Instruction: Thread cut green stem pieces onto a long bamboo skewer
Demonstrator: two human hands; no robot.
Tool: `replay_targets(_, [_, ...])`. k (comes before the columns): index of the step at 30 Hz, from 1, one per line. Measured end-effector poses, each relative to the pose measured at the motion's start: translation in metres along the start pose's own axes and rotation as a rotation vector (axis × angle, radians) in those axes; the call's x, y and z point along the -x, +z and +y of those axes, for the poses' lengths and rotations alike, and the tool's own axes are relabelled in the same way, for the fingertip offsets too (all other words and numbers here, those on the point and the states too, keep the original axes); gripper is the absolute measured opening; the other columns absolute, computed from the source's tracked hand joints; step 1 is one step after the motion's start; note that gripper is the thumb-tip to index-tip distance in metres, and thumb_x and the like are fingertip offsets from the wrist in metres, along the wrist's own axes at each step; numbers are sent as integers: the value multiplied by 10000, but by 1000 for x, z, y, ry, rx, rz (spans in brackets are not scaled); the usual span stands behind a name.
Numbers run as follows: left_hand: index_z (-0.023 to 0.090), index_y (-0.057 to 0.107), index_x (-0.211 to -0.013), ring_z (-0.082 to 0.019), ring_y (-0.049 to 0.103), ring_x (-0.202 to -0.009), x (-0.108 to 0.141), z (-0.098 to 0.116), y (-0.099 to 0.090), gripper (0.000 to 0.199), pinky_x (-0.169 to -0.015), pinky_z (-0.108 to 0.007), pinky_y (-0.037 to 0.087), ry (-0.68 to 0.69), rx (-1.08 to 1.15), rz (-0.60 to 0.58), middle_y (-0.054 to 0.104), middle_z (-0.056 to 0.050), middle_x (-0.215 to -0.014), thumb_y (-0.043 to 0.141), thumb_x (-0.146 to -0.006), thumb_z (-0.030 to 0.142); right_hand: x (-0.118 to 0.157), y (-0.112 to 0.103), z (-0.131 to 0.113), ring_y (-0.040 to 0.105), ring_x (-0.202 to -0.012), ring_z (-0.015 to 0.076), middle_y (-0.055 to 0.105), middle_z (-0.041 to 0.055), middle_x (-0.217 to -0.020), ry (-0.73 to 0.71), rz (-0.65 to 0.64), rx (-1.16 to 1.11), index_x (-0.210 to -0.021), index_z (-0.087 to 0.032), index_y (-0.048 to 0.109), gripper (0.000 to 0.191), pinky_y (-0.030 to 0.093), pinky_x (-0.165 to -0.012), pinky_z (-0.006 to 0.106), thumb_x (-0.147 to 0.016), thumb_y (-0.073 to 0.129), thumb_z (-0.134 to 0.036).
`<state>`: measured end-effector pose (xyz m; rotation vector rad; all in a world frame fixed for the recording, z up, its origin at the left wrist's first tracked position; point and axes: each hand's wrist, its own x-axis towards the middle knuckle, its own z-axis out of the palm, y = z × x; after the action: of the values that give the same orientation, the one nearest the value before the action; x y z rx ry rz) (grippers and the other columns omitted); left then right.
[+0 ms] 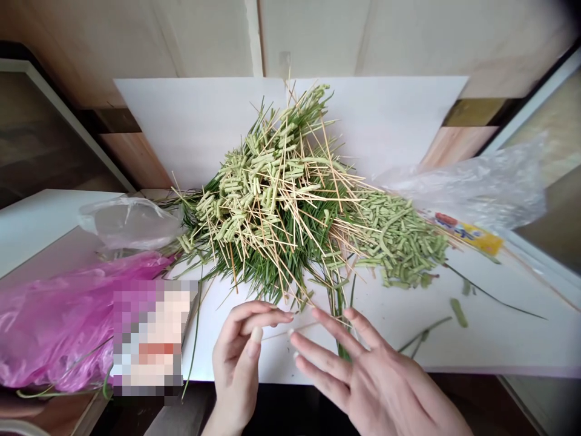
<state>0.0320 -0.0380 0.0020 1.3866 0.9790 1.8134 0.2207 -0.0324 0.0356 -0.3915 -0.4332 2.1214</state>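
Observation:
Both bare hands are near the front edge of the white table, in front of a heaped pile. My left hand (240, 357) is bent with fingers curved and the thumb apart from them; nothing shows in its grip. My right hand (363, 369) is spread, palm turned partly up, holding nothing. Just beyond the fingertips lies the pile: thin wooden sticks (295, 215) scattered over short pale-green cut pieces (254, 175) and long dark-green grass-like leaves (276, 272). A thin pale stick (293, 332) shows between the hands; whether either hand touches it, I cannot tell.
More green cut pieces (403, 242) are heaped at the right. Beyond them are a clear plastic bag (490, 188) and a yellow packet (483, 239). At the left lie a pink plastic bag (59, 321), another clear bag (131, 221) and a blurred-out item (149, 339). White sheets (385, 127) stand behind the pile.

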Motion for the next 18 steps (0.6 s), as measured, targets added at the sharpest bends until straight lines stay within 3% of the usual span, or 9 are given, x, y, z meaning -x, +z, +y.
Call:
replay_targets(2, [225,614,-1211,-178,678,-991,-5,3,-5,235,-996,-324,453,90,-21,-77,796,-40,-982,567,-1002,322,1,0,-6,586,-1289,389,631,48,-1396,95,-78,-81,-1123,-304,649,267,324,-1149,647,-885,665,-425])
replay_targets(5, [202,605,-1212,-200,673,-918,-19,16,-16,307,-901,-361,512,174,-30,-249,785,-53,-928,675,-941,331,1,-1,-15,565,-1308,400,642,75,-1375,167,-145,-179,-1141,-245,619,222,298,-1158,650,-980,536,-372])
replay_targets(9, [177,635,-1181,-215,691,-880,-39,36,-26,419,-788,-357,570,190,-171,-577,767,-82,-949,821,-806,177,0,-6,-24,559,-1283,473,652,102,-1299,230,-66,-229,-1152,-226,546,204,321,-1102,698,-990,508,-345])
replay_targets(11, [178,633,-1184,-215,696,-882,-45,42,-26,472,-755,-343,590,193,-222,-685,767,-91,-969,835,-765,97,1,-7,-26,579,-1254,480,643,106,-1287,238,-31,-217,-1170,-231,513,221,356,-1072,689,-982,533,-346])
replay_targets(15, [175,636,-1195,-211,701,-898,-48,47,-20,417,-740,-317,609,253,-291,-819,776,-87,-933,757,-821,38,2,-12,-26,584,-1242,488,631,114,-1285,276,-27,-186,-1184,-230,498,241,374,-1042,687,-998,500,-383])
replay_targets(18, [134,635,-1248,-230,717,-932,-43,54,-16,320,-777,-339,611,393,-364,-914,790,-120,-936,604,-939,61,3,-20,-22,650,-1158,456,618,113,-1316,328,-59,-157,-1169,-225,508,255,378,-1025,689,-1013,446,-417])
